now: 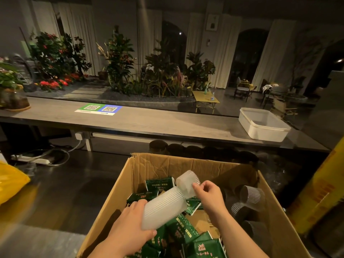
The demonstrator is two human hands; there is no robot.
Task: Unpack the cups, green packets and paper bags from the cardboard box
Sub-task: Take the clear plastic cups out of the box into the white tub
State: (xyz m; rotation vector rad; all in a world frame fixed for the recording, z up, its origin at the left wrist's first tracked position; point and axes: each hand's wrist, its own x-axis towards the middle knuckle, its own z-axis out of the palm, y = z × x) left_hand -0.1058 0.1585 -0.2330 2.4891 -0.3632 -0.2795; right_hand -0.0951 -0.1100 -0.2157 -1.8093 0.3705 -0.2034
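Above the cardboard box [111, 200], the left hand [128, 226] gripped a stack of cups [163, 207]; the right hand [210, 196] pinched a single cup [186, 184].

The stack of cups [163, 207] in the left hand [130, 226] is frosted white with fine ribbing, and the single cup [187, 183] in the right hand [210, 194] looks the same. Below both hands, the packets [178, 231] are dark green with pale print and the cardboard box [149, 164] is plain brown. Right of the right hand lie smoky grey ribbed cups [252, 197]. Far beyond the hands, a white tub [260, 125] and a half-green, half-blue sheet [98, 108] lie on the grey surface [149, 123].
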